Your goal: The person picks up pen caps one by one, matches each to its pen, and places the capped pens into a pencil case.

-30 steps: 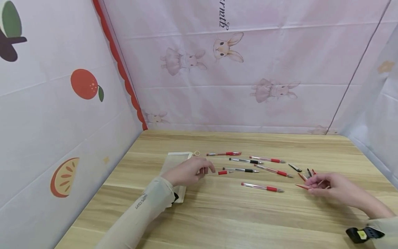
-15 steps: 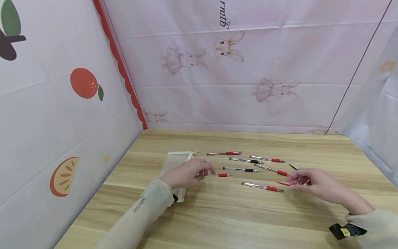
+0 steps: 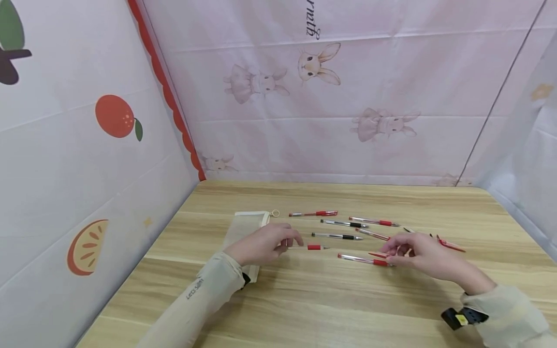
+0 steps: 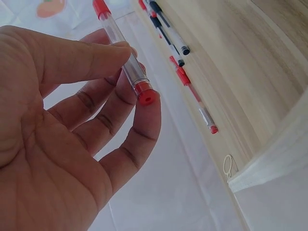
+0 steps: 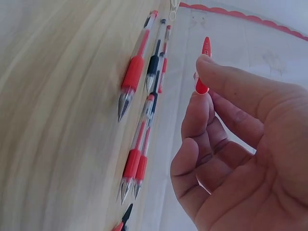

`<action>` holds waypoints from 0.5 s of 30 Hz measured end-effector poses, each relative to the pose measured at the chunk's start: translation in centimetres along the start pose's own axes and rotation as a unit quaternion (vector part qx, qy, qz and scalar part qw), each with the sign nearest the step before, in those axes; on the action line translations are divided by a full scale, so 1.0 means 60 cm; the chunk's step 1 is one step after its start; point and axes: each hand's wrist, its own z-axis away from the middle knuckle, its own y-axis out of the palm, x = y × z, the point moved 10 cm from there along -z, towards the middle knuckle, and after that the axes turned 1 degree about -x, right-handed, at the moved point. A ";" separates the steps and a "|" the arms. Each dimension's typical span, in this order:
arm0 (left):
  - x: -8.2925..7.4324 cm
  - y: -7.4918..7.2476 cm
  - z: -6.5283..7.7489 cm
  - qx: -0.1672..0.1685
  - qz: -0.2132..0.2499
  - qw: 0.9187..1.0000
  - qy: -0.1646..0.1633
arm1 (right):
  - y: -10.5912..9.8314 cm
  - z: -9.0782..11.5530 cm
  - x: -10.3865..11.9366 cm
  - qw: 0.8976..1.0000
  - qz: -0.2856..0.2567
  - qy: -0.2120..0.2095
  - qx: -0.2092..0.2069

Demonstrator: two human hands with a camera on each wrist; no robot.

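Observation:
My left hand (image 3: 263, 242) pinches a clear-barrelled gel pen (image 4: 138, 79) with a red end plug between thumb and fingers. Its red grip and bare tip point right in the head view, above the table. My right hand (image 3: 422, 253) pinches a red pen cap (image 5: 204, 85) between thumb and fingertips, with its narrow clip end showing past the thumb. In the head view the red cap overlaps an uncapped red pen (image 3: 357, 259) lying on the table. A gap separates the held pen's tip from the cap.
Uncapped red pens (image 3: 370, 222) and black pens (image 3: 335, 237) lie on the wooden table between my hands. A capped red pen (image 3: 313, 213) lies at the back. Loose caps (image 3: 451, 245) lie beyond my right hand. A pale zip pouch (image 3: 243, 224) lies under my left forearm.
My right hand has moved left from the loose caps, carrying the red cap toward the held pen. My left hand has stayed nearly in place, its pen shifting slightly right.

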 end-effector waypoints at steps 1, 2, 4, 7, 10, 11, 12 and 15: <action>-0.001 0.000 0.000 0.001 0.000 1.000 0.000 | 0.001 -0.002 0.003 1.000 -0.001 0.001 0.001; -0.003 0.000 0.000 0.002 0.001 1.000 -0.001 | 0.001 -0.004 0.007 1.000 0.000 0.002 0.001; -0.005 -0.001 0.000 0.002 0.001 1.000 0.001 | 0.002 -0.008 0.013 1.000 0.009 0.002 -0.002; -0.009 -0.001 -0.001 0.003 0.001 1.000 0.004 | 0.003 -0.014 0.023 1.000 0.027 -0.001 -0.007; -0.012 0.001 -0.004 0.005 0.000 1.000 0.006 | 0.005 -0.020 0.033 0.999 0.037 -0.010 -0.013; -0.013 0.002 -0.005 0.006 -0.001 1.000 0.009 | 0.007 -0.023 0.036 0.999 0.034 -0.014 -0.013; -0.014 0.003 -0.006 0.006 -0.002 1.000 0.011 | 0.010 -0.025 0.040 0.999 0.030 -0.017 -0.011; -0.019 0.006 -0.009 0.004 -0.007 1.000 0.021 | 0.016 -0.030 0.048 0.999 0.017 -0.030 -0.005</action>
